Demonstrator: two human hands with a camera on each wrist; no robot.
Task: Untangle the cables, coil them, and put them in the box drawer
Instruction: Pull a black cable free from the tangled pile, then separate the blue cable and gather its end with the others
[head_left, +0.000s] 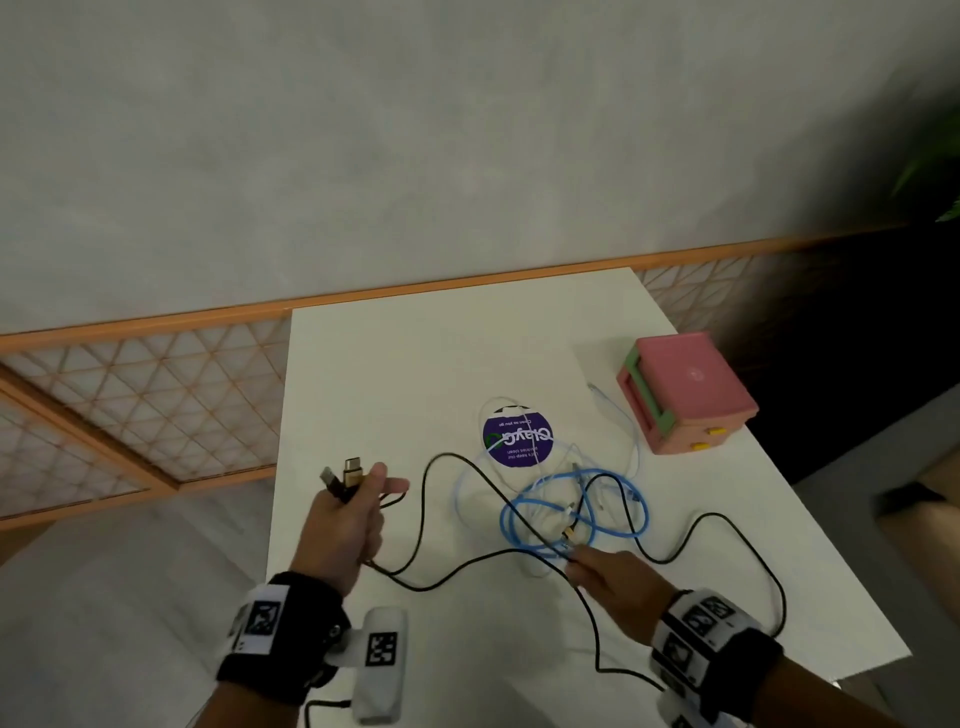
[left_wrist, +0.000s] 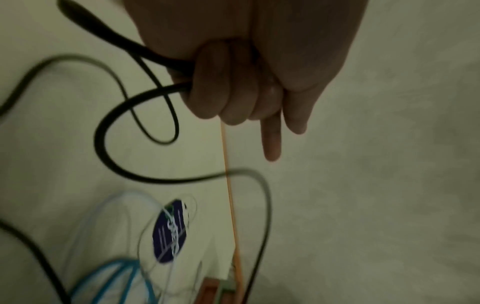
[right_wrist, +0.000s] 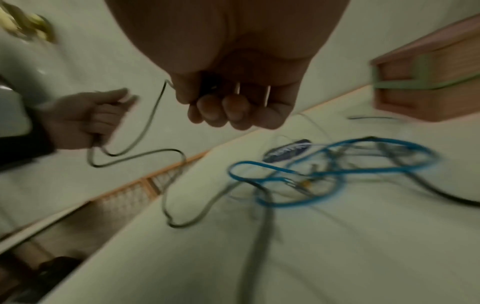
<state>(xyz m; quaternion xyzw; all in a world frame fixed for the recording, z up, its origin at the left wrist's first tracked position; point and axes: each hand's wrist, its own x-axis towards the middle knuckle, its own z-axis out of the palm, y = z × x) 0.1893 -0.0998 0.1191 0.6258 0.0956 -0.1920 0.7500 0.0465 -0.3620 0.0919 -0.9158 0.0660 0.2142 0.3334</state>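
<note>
White tabletop (head_left: 405, 364) against a grey wall and an orange lattice rail: on it your tangle of cables spreads out, with a long thin black cable (head_left: 447, 525) looping across the surface from your left hand (head_left: 345, 519) past the middle and out toward the right edge. You grip that black cable in your left fist above the table's left edge, fingers curled round two strands of it, both of its plug ends, one gold-coloured (head_left: 350, 475), sticking up out of the fist, index finger and thumb extended. The left wrist view shows the same clench (left_wrist: 228, 96), the black cable (left_wrist: 103, 144) leaving the fist in two loops. Your right hand (head_left: 615, 579) is down at the near edge of the knot, fingers curled and pinching a cable there; the blurred right wrist view (right_wrist: 228, 107) shows a thin dark strand running from those fingers, but which cable it is cannot be made out for certain. Just beyond your right fingertips lies a coiled bright blue cable (head_left: 576, 512), interlaced with thin white cables (head_left: 467, 499). One white strand crosses a round purple sticker (head_left: 517, 439) on the table. Farther right, apart from the tangle, stands the pink box (head_left: 685, 392) with green trim and yellow knobs.
</note>
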